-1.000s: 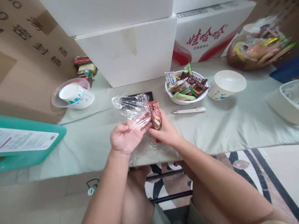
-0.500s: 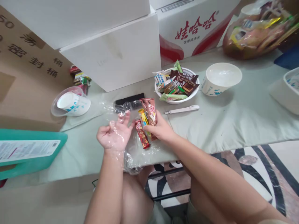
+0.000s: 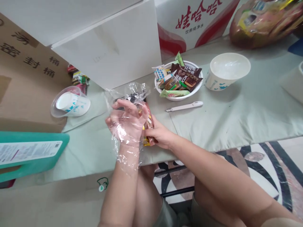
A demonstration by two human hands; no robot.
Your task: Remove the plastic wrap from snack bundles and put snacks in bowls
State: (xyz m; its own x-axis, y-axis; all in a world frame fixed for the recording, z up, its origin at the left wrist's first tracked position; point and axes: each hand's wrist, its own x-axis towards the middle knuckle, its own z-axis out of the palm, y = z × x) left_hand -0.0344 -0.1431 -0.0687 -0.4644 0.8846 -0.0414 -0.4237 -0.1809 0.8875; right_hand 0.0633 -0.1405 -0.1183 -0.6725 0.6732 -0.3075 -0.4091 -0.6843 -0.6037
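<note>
The controlling relation, as judged here, is that between the brown packet (image 3: 150, 123) and the fingers of the left hand (image 3: 129, 126): the packet lies immediately to the right of that hand, its upper part passing close to the bent fingertips. The packet's long axis runs away from the person, from the near edge of the cloth-covered table (image 3: 87, 151) toward the far side, tilted slightly to the left at its far end. The right hand (image 3: 161, 130) is the nearer of the two, being in contact with the packet. Its grip is closed, with the thumb laid across the near face and the remaining fingers hidden behind. A yellow packet (image 3: 146, 142) lies along the left side of the brown packet, within the same grip; whether further packets are included cannot be told. The left hand is palm up and about half open, its fingers loosely bent. Clear film (image 3: 139, 90) covers the palm and wrist; whether the hand is inside it or beneath it cannot be determined, and no pinch on it is evident. Contact between the left fingertips and the brown packet cannot be confirmed. A white cutter (image 3: 184, 106) lies to the right of the right hand, apart from it.
</note>
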